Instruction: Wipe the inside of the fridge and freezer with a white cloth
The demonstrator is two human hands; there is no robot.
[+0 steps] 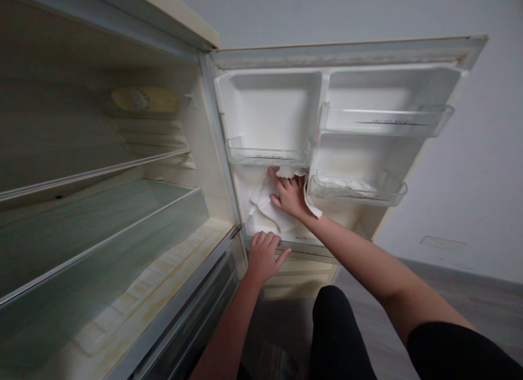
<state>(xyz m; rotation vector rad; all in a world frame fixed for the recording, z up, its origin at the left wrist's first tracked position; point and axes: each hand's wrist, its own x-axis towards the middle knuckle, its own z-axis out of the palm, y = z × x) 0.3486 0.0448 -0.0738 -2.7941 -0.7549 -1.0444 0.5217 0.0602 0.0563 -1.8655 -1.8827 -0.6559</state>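
Note:
My right hand [291, 196] is inside the opened fridge door, under the upper left door bin. Its fingers press a crumpled white paper towel [265, 200] against the door's inner wall, with the thumb and forefinger apart. Part of the paper trails beside the wrist. My left hand [265, 254] is lower down, its fingers hooked over the front rim of the long bottom door bin [304, 249] near the hinge side, thumb stretched out to the right. The fridge door [272, 104] stands wide open, its inside facing me.
At left the fridge interior [122, 184] shows a glass shelf [98, 173], a clear drawer front [134, 238] and yellowish stains. A small right-hand bin [357, 193] holds white, crumpled material. My knee [337, 325] is below the door, beside a pale wall [482, 167].

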